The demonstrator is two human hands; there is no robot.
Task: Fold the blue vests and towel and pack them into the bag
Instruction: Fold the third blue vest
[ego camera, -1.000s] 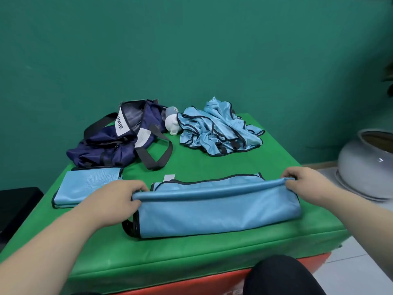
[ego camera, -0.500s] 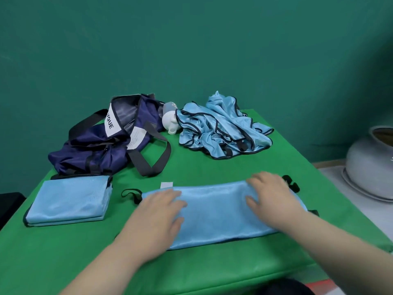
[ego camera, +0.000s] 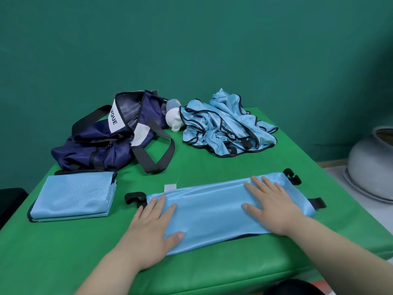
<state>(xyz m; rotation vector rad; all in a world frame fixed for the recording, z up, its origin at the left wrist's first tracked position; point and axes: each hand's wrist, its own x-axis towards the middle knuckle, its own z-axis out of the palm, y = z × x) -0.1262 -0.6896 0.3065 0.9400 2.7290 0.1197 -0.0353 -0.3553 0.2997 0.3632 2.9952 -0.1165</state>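
A light blue vest (ego camera: 212,207) lies folded into a long strip on the green table (ego camera: 63,252), black straps poking out at both ends. My left hand (ego camera: 151,226) presses flat on its left end, fingers straight. My right hand (ego camera: 270,205) presses flat on its right part. A folded light blue piece (ego camera: 72,198) lies at the left. A crumpled heap of blue vests (ego camera: 225,126) sits at the back. The navy bag (ego camera: 110,137) lies open at the back left, straps spread on the table.
A white and grey bottle (ego camera: 173,118) lies between the bag and the heap. A large grey ceramic pot (ego camera: 372,167) stands on the floor to the right. A teal wall runs behind the table. A dark object (ego camera: 10,201) sits at the far left.
Both hands folded the vest's near edge over and away, let go of it, and now lie flat on the folded strip. My view has moved closer to the table.
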